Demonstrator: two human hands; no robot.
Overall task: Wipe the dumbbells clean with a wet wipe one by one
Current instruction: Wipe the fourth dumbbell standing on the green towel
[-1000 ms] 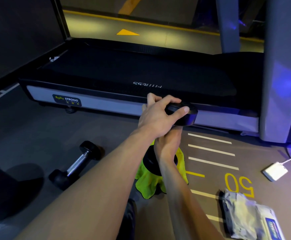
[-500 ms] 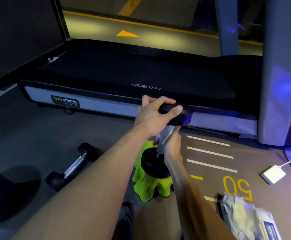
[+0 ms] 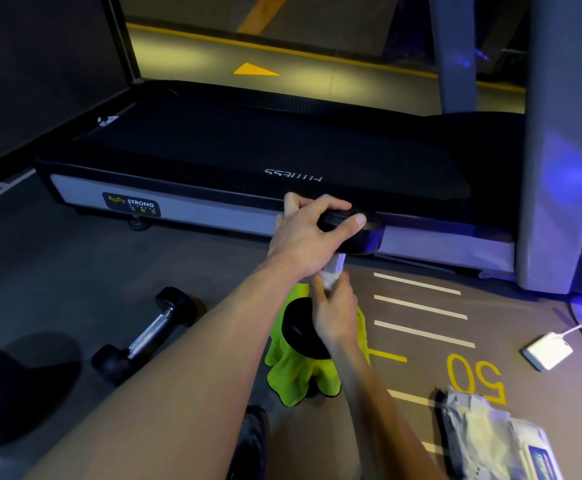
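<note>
Wipes pack (image 3: 500, 441) lies lower right; mid-frame our right hand (image 3: 334, 315) pinches the wet wipe (image 3: 331, 277) around the upright dumbbell (image 3: 355, 233) handle above a green cloth (image 3: 296, 372), while our left hand (image 3: 303, 237) grips its top head; another dumbbell (image 3: 147, 332) lies left

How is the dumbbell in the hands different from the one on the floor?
The held dumbbell stands upright on a green cloth; the floor dumbbell lies on its side. The left hand grips the held one's top while the right hand wipes its handle; nothing touches the floor one. Both have black ends and shiny handles.
</note>
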